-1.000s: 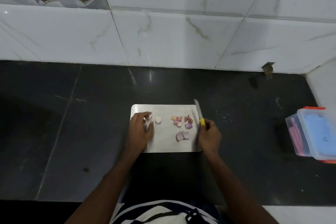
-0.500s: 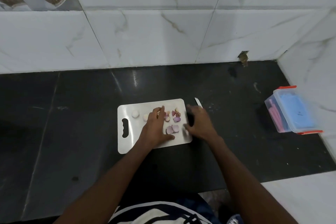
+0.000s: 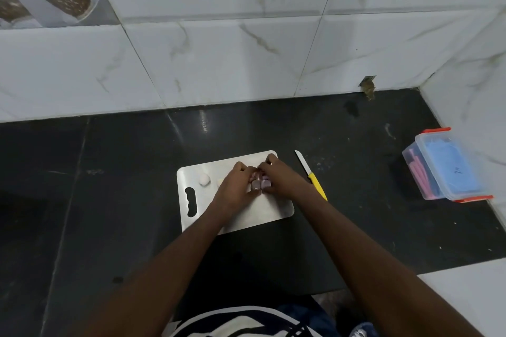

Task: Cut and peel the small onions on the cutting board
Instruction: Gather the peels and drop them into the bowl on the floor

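A steel cutting board (image 3: 276,209) lies on the black counter. My left hand (image 3: 235,186) and my right hand (image 3: 279,179) meet over its middle, cupped around a heap of purple onion pieces (image 3: 260,184); most of the heap is hidden under the fingers. A peeled white onion (image 3: 204,180) sits alone near the board's left end, with another pale piece (image 3: 220,181) just beside my left hand. The knife (image 3: 310,174), white blade and yellow handle, rests on the counter right of the board, free of both hands.
A clear plastic box (image 3: 445,169) with orange clips stands at the far right against the side wall. White marble-tiled wall (image 3: 246,63) runs behind the black counter (image 3: 109,200). A white ledge (image 3: 465,295) is at the lower right.
My right hand has put the knife down on the counter beside the board. Both hands have moved together around the purple onion pieces; the view has also shifted.
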The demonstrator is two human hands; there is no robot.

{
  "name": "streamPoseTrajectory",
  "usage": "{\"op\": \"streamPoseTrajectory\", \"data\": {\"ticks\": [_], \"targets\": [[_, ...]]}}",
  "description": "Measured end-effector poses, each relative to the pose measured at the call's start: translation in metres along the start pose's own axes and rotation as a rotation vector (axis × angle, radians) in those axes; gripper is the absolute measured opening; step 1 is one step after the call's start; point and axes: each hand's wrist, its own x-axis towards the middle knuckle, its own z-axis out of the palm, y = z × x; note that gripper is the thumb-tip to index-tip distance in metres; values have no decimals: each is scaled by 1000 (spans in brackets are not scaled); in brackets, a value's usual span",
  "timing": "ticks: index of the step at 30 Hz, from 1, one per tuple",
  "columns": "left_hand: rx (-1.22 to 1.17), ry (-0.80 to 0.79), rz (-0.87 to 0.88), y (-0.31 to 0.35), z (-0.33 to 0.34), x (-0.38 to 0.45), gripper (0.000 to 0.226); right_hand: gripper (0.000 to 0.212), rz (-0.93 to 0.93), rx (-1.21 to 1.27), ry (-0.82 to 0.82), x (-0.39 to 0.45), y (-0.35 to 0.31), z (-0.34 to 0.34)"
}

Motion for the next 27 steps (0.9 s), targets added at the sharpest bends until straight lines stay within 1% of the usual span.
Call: {"op": "streamPoseTrajectory", "data": {"ticks": [2,5,6,12,16,18,21,24,27], "targets": [[20,6,0,1,1,1,41,43,13,-34,22,0,-4,5],[34,31,-21,0,6,2,24,22,48,-52,57,-3,-8,13],[34,37,-27,-1,9,3,19,18,61,-57,66,-5,-10,15],[29,48,-23,-5,14,6,10,10,162,0,167,-16,-15,29],[17,27,-24,-4,14,9,1,10,230,49,211,-25,-16,31],[-8,-9,-27,-1,15,7,6,10,267,107,223,-32,-14,31],[-95,-41,-60,6,16,-3,8,10,328,316,301,-44,-10,32],[-139,-38,-115,12,20,-11,13,20,391,514,366,-63,-12,28],[-169,-44,-158,19,25,-21,13,30,433,607,349,-80,-14,29]]}}
